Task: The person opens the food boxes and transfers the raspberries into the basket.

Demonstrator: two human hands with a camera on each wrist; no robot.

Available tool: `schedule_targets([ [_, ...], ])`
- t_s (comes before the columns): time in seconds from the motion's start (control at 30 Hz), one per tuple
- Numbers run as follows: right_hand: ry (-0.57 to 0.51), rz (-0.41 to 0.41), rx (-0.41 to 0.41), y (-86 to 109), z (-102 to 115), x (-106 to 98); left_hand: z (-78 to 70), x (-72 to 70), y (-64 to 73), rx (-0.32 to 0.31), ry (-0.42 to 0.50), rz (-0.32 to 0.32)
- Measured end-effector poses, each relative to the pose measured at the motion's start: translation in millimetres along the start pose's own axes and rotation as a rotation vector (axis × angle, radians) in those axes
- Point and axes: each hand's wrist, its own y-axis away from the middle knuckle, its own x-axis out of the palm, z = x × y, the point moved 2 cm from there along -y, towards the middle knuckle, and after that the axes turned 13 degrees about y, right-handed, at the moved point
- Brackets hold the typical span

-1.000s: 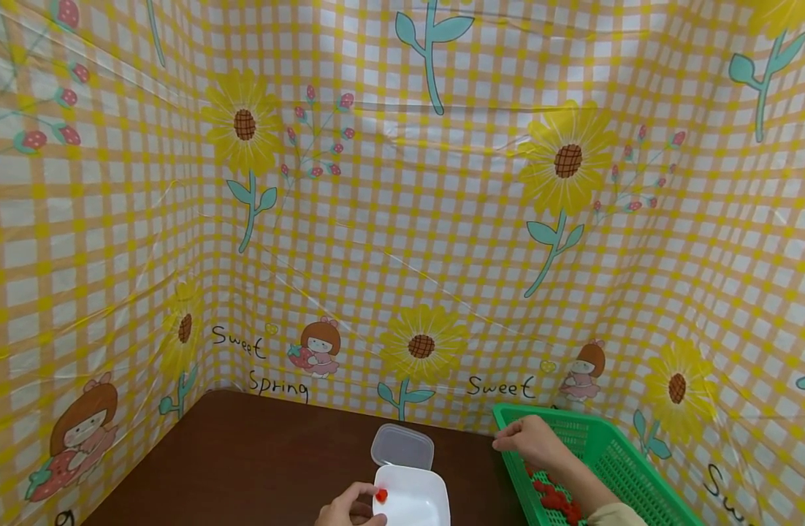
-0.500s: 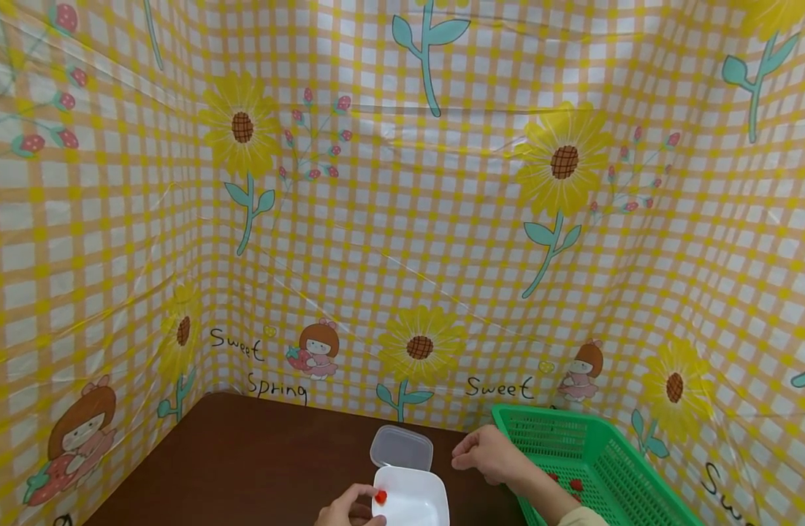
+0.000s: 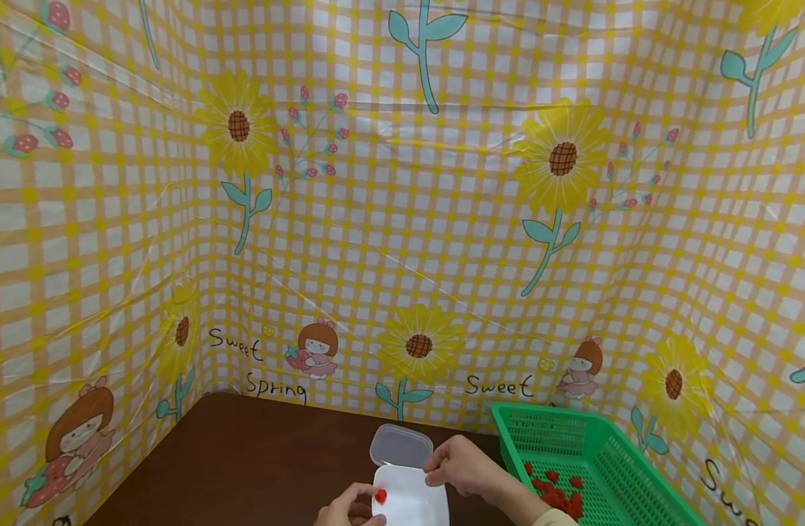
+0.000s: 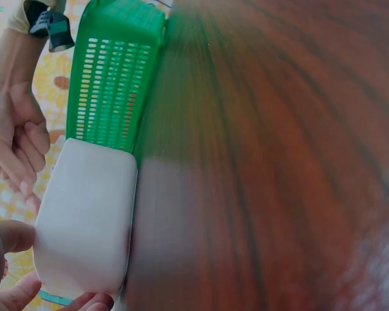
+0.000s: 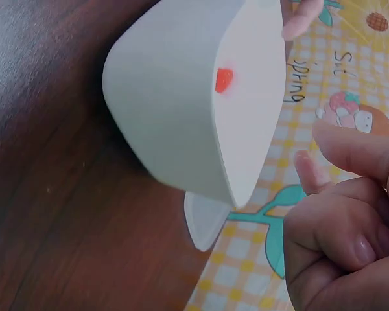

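Observation:
A white plastic container [image 3: 412, 497] stands near the front, and my left hand [image 3: 350, 505] grips its left rim. The left wrist view shows the container's pale outside [image 4: 87, 217] with fingertips around its lower end. One small red piece [image 5: 224, 80] lies inside against the wall, near the left fingers in the head view. My right hand [image 3: 464, 467] hovers at the container's far right corner, thumb and index finger close together and the other fingers curled. I cannot tell whether anything is between its fingertips. A clear lid [image 3: 402, 446] lies just behind the container.
To the right sits a green slotted basket [image 3: 540, 420] holding several small red pieces [image 3: 560, 500]. Brown wood-grain table [image 3: 258, 460] spreads left of the container. A checked, flowered cloth [image 3: 376, 241] hangs behind and on both sides.
My right hand has moved left from above the green basket to the container's right corner. My left hand, the container, the lid and the red piece inside it stay put.

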Motion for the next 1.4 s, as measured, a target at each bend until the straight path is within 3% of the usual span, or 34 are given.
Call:
schedule_targets([
  [0.57,0.022,0.067,-0.021,-13.8,10.3,29.9,5.3,-0.4,-0.4,0.045,0.064,0.046],
  [0.93,0.060,0.063,0.041,-21.0,7.3,56.2,4.3,-1.1,0.8,0.053,0.068,0.059],
  [1.23,0.187,0.039,-0.086,-22.5,6.0,73.1,6.9,-1.1,-0.3,0.075,0.046,0.045],
  [1.4,0.167,0.080,-0.094,-22.7,5.2,79.0,7.1,-1.3,0.1,0.100,0.028,0.043],
])
